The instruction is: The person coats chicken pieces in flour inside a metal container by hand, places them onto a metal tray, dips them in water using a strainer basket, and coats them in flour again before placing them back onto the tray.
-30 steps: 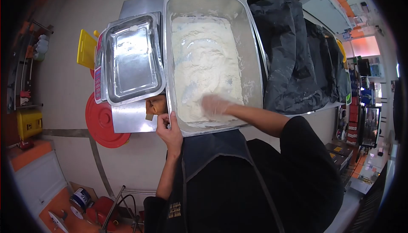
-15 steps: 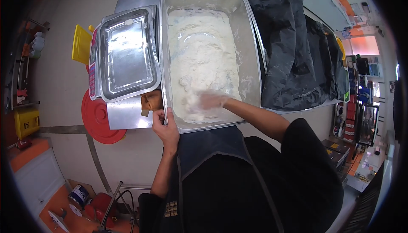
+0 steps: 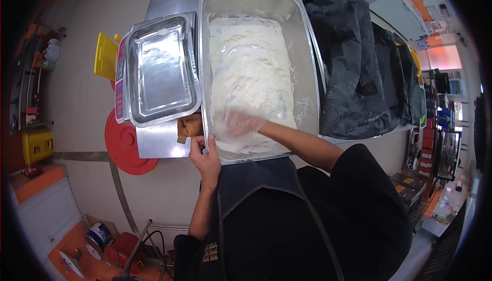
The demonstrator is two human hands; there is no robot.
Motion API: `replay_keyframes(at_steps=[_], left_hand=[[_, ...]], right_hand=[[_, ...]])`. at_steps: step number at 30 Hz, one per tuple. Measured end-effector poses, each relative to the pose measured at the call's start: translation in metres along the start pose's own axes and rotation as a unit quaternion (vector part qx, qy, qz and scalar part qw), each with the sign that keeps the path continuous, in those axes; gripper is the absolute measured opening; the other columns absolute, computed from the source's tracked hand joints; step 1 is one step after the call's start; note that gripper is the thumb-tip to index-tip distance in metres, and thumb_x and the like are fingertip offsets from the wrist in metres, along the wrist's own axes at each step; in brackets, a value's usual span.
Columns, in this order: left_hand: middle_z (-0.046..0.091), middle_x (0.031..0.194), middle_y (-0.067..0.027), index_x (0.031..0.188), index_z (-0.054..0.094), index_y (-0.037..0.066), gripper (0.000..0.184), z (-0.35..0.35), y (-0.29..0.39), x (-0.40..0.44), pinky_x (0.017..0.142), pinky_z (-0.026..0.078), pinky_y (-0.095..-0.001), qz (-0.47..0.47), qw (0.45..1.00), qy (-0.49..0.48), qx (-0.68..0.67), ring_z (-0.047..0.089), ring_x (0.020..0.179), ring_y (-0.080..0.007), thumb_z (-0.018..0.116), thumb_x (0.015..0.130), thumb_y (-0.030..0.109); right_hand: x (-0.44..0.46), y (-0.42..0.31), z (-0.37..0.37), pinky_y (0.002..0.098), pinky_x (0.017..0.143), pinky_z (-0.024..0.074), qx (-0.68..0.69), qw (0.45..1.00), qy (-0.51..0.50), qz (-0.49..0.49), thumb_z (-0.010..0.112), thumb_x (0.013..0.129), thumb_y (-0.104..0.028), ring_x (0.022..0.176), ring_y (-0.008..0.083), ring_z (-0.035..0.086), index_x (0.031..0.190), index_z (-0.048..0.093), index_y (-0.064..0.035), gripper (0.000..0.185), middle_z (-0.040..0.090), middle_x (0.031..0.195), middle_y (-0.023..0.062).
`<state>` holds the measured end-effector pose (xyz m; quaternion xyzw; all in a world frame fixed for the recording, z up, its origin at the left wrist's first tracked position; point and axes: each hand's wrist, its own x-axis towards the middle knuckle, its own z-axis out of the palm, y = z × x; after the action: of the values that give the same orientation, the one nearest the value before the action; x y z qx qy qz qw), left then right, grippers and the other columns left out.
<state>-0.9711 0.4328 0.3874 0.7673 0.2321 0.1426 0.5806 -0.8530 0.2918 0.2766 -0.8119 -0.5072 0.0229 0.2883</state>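
Observation:
A deep steel bin (image 3: 306,71) stands in front of me with white flour-like powder (image 3: 251,71) spread over its bottom. My right hand (image 3: 241,122) is down in the powder near the bin's front left corner, smeared by motion, so its fingers cannot be made out. At that same corner my left hand (image 3: 206,154) grips the bin's rim, thumb on the edge and fingers curled on the outer side. Beside the left hand lies a brown cloth-like item (image 3: 190,126), partly under the shallow steel tray (image 3: 134,76).
Black plastic sheeting (image 3: 344,71) covers what stands right of the bin. Left of the tray are a yellow plastic item (image 3: 104,55) and a round red lid (image 3: 120,145). A metal table surface (image 3: 159,145) shows under the tray. A tubular metal frame (image 3: 164,226) stands at lower left.
My right hand has swept slightly left through the powder. The left hand keeps its hold on the rim. The whole view has shifted a little.

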Motion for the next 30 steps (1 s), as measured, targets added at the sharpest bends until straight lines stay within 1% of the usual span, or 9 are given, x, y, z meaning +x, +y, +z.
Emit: replay_keyframes(at_steps=[4,6,9,12,17,18,19,26,30], left_hand=[[0.049,0.060,-0.0032,0.074,0.050,-0.002,0.023,0.000,-0.004,0.001,0.053,0.037,-0.0263,0.009,1.000,-0.001,0.011,0.043,0.055,-0.0098,0.063,0.085,0.014],[0.049,0.061,-0.0032,0.075,0.050,-0.002,0.023,0.000,0.001,0.000,0.053,0.037,-0.0261,0.007,1.000,-0.004,0.005,0.043,0.055,-0.0097,0.063,0.085,0.014],[0.049,0.061,-0.0031,0.075,0.050,-0.002,0.022,0.000,0.001,0.000,0.052,0.037,-0.0260,0.006,1.000,-0.004,-0.001,0.043,0.055,-0.0093,0.062,0.086,0.014],[0.048,0.061,-0.0024,0.075,0.050,-0.001,0.022,0.001,0.003,0.001,0.052,0.037,-0.0258,0.000,1.000,-0.002,-0.008,0.042,0.055,-0.0087,0.062,0.086,0.013],[0.050,0.065,-0.0031,0.076,0.050,-0.001,0.022,-0.002,-0.002,-0.001,0.056,0.038,-0.0262,-0.005,1.000,0.001,0.008,0.044,0.061,-0.0093,0.061,0.087,0.014],[0.050,0.066,-0.0037,0.076,0.050,-0.002,0.022,-0.003,-0.004,-0.003,0.057,0.038,-0.0264,0.009,1.000,0.003,0.014,0.044,0.062,-0.0100,0.061,0.087,0.014],[0.051,0.068,-0.0043,0.077,0.051,-0.002,0.022,-0.001,-0.005,-0.002,0.059,0.039,-0.0267,0.030,0.999,-0.003,0.012,0.045,0.064,-0.0106,0.060,0.087,0.014],[0.041,0.069,-0.0038,0.081,0.048,-0.003,0.023,-0.001,-0.013,-0.003,0.061,0.036,-0.0298,0.083,0.996,0.010,0.013,0.038,0.066,-0.0164,0.058,0.089,0.017],[0.040,0.069,-0.0044,0.077,0.045,-0.002,0.028,0.003,-0.016,-0.005,0.061,0.035,-0.0300,0.077,0.997,0.010,0.009,0.037,0.066,-0.0166,0.059,0.089,0.019]], right_hand=[[-0.004,-0.018,-0.041,0.0358,0.079,0.0458,0.208,0.886,-0.320,0.264,0.057,0.081,-0.044,0.087,0.0261,0.061,0.112,0.058,-0.0036,0.051,0.064,0.092,0.0174],[0.000,-0.008,-0.068,0.0368,0.079,0.0454,0.217,0.830,-0.337,0.389,0.056,0.082,-0.047,0.087,0.0264,0.061,0.108,0.061,-0.0002,0.053,0.065,0.092,0.0181],[-0.024,0.014,-0.103,0.0405,0.068,0.0464,0.292,0.823,-0.003,0.487,0.052,0.083,-0.054,0.077,0.0272,0.063,0.097,0.063,0.0052,0.062,0.065,0.081,0.0211],[-0.025,0.010,-0.147,0.0414,0.070,0.0470,0.054,0.803,-0.150,0.574,0.047,0.085,-0.056,0.078,0.0292,0.064,0.099,0.062,0.0061,0.066,0.063,0.084,0.0259],[-0.048,-0.016,-0.065,0.0434,0.052,0.0424,0.062,0.916,-0.234,0.318,0.038,0.087,-0.061,0.054,0.0260,0.054,0.066,0.063,0.0015,0.070,0.055,0.056,0.0165],[-0.075,0.004,-0.003,0.0421,0.046,0.0346,0.054,0.974,-0.186,0.118,0.044,0.089,-0.048,0.046,0.0262,0.044,0.071,0.067,-0.0029,0.053,0.048,0.050,0.0138],[-0.114,0.056,0.131,0.0415,0.044,0.0289,-0.008,0.953,-0.274,0.130,0.046,0.089,-0.042,0.044,0.0236,0.034,0.060,0.060,-0.0063,0.048,0.043,0.050,0.0108],[-0.007,0.023,-0.067,0.0468,0.060,0.0461,0.146,0.941,-0.110,0.284,0.057,0.074,-0.038,0.064,0.0330,0.058,0.078,0.058,0.0153,0.053,0.062,0.078,0.0275],[0.005,0.090,-0.029,0.0430,0.052,0.0476,-0.228,0.904,0.054,0.358,0.049,0.082,-0.046,0.060,0.0312,0.060,0.083,0.055,0.0137,0.060,0.060,0.072,0.0273]])
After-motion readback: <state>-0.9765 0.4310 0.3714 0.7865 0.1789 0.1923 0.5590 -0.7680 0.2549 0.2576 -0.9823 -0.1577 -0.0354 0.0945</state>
